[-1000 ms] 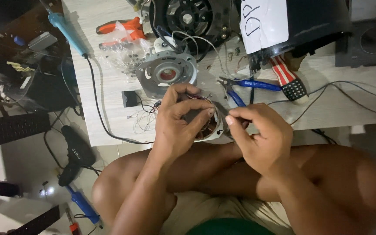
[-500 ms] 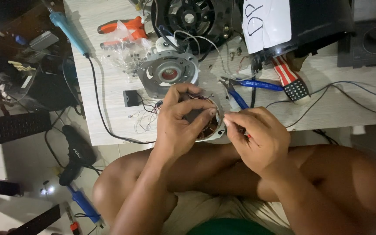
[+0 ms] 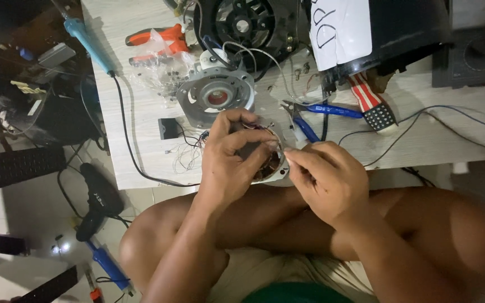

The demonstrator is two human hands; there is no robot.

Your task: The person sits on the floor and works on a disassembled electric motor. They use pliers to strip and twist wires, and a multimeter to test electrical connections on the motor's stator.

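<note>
The left hand point(image 3: 228, 160) is curled around a small round motor part point(image 3: 265, 160) with copper windings, fingers bent over its top and thumb wrapped at its side, holding it just off the near edge of the table point(image 3: 141, 112), above the person's crossed legs. The right hand point(image 3: 326, 179) is pinched nearly shut, thumb and forefinger tips meeting at the right rim of the motor part; whether they grip a wire or a small tool there is too small to tell.

Taking the motor part as the landmark: directly behind it on the table lies a round grey metal housing point(image 3: 215, 95) with a reddish centre, and behind that a black fan unit point(image 3: 248, 28). To the far left behind sit orange-handled pliers point(image 3: 155, 39) under a clear plastic bag point(image 3: 161, 70), and a blue-handled soldering iron point(image 3: 88, 36) whose black cord point(image 3: 124, 134) runs down the table's left side. Just left of the part lie a small black block point(image 3: 169, 128) and thin loose wires point(image 3: 189, 160). Behind and to the right lie blue-handled cutters point(image 3: 324, 112), very close to the right hand's fingers, and a striped red and white piece point(image 3: 371, 104) beneath a black casing with a white paper label point(image 3: 341, 28). Thin cables point(image 3: 422, 126) cross the table further right
</note>
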